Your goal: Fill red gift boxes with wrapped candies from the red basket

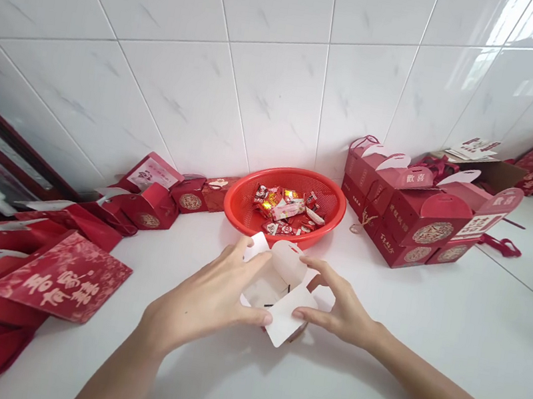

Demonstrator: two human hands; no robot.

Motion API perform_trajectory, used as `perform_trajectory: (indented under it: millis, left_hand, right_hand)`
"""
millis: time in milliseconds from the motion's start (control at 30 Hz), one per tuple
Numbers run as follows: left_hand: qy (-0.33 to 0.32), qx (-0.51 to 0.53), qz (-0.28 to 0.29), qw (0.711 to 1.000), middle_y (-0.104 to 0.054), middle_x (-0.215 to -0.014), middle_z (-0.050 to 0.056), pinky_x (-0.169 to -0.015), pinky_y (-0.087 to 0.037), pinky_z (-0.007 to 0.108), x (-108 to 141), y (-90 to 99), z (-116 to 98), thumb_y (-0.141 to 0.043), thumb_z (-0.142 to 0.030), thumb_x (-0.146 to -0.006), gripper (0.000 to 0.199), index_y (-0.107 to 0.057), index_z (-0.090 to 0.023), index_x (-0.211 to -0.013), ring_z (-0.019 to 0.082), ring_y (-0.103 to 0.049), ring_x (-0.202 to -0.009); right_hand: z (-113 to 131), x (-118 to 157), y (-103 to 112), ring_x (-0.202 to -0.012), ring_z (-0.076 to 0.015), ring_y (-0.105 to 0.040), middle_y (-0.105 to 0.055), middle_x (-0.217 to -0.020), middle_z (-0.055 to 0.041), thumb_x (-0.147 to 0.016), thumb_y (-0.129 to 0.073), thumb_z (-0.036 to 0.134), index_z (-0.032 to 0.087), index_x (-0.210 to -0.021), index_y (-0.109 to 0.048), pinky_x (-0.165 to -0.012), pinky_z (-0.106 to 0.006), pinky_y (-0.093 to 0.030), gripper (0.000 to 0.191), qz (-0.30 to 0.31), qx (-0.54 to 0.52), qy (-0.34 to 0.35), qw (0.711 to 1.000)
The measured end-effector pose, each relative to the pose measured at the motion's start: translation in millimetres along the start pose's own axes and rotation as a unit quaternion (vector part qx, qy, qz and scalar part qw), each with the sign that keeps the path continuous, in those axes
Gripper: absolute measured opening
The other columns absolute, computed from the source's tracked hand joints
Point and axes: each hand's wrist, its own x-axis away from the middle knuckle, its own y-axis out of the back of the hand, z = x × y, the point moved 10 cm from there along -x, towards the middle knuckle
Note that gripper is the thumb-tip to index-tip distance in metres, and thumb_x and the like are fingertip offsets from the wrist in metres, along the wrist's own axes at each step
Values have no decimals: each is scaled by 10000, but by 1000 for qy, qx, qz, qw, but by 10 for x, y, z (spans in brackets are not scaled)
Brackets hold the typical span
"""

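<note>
A small paper gift box [287, 312] stands on the white table in front of me, its top flaps spread and its pale inside facing up. On its left side, my left hand [219, 290] holds the box, with the thumb on the front flap and the fingers at the far left flap. My right hand [338, 305] grips the right side, thumb on the front flap and index finger at the back flap. Two short dark marks or slots show inside the box. Just behind it sits a red plastic basket [238, 218] with several wrapped sweets [290, 210] in it.
Red gift boxes [424, 224] stand stacked at the right, by a red ribbon [502, 245]. More red boxes [151, 205] line the left, with a printed red bag or box [67, 276] nearer me. White wall tiles [273, 93] rise behind the table [217, 380].
</note>
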Motion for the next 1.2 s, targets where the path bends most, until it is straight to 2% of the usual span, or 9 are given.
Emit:
perform_trajectory:
  millis: [167,400,500,600,700,800,1033,1133,1200]
  left_hand:
    - [61,-14,53,997,-583,-1128,58,-729,-499,304,-23,5,236,-698,-518,-747,409,-629,-257,-1055,270,-615,-980]
    - [4,-14,138,990,-683,-1127,43,-830,-469,299,-150,-73,311,-748,-547,-689,622,-634,-262,-1231,302,-605,-1109]
    - [-7,-2,127,992,-653,-1312,54,-891,-476,311,-179,-69,275,-727,-536,-742,666,-589,-275,-1339,312,-571,-1233]
    - [-17,-6,107,994,-480,-1549,78,-1041,-432,356,-191,-88,213,-689,-539,-805,693,-539,-259,-1421,324,-438,-1408]
    - [-47,3,92,995,-435,-1584,86,-1096,-402,378,-187,-110,112,-613,-533,-887,604,-557,-244,-1415,315,-388,-1454]
    - [-81,19,82,993,-505,-1531,82,-1067,-429,361,-167,-84,23,-567,-533,-928,555,-572,-247,-1404,294,-470,-1395]
    - [-81,80,-9,993,-669,-1336,46,-970,-486,296,-242,258,88,-539,-542,-949,482,-648,-230,-1300,217,-637,-1140]
    - [-51,106,-67,991,-694,-1296,42,-951,-502,283,-501,456,277,-536,-530,-940,449,-681,-226,-1237,217,-639,-1152]
    - [-32,88,-48,994,-688,-1315,49,-980,-494,290,-793,461,391,-530,-488,-934,436,-676,-224,-1248,230,-629,-1195]
  right_hand:
    - [-31,9,-127,-813,-158,-644,-651,-1150,-84,-868,-707,508,276,-1480,-349,-801,-346,-590,746,22,-52,-50,997]
    - [-122,49,-185,-744,-139,-634,-659,-1099,-73,-828,-740,510,265,-1445,-394,-739,-326,-593,749,23,-65,-122,990]
    - [-140,44,-87,-753,-151,-638,-674,-1078,-74,-827,-742,509,269,-1453,-394,-749,-342,-594,755,16,-49,-113,992]
    - [-160,26,58,-767,-164,-650,-688,-1052,-73,-822,-748,513,271,-1456,-407,-757,-360,-597,759,17,-24,-96,995]
    - [-145,-3,217,-775,-174,-668,-693,-1058,-74,-802,-765,521,267,-1409,-472,-758,-374,-606,720,16,-10,-78,997]
    - [-49,-80,395,-765,-175,-677,-697,-1078,-80,-827,-742,515,253,-1303,-570,-756,-373,-610,569,-4,-8,-47,999]
    - [-165,-661,1019,-755,-189,-674,-745,-912,-75,-903,-609,443,176,-938,-700,-734,-320,-562,285,-138,59,-57,987]
    - [-394,-1078,1092,-817,-200,-688,-756,-951,-82,-886,-597,289,157,-929,-714,-800,-320,-542,182,-122,137,-115,976]
    - [-550,-1340,1014,-875,-199,-690,-756,-986,-81,-890,-581,224,154,-949,-722,-843,-306,-523,169,-76,194,-154,966]
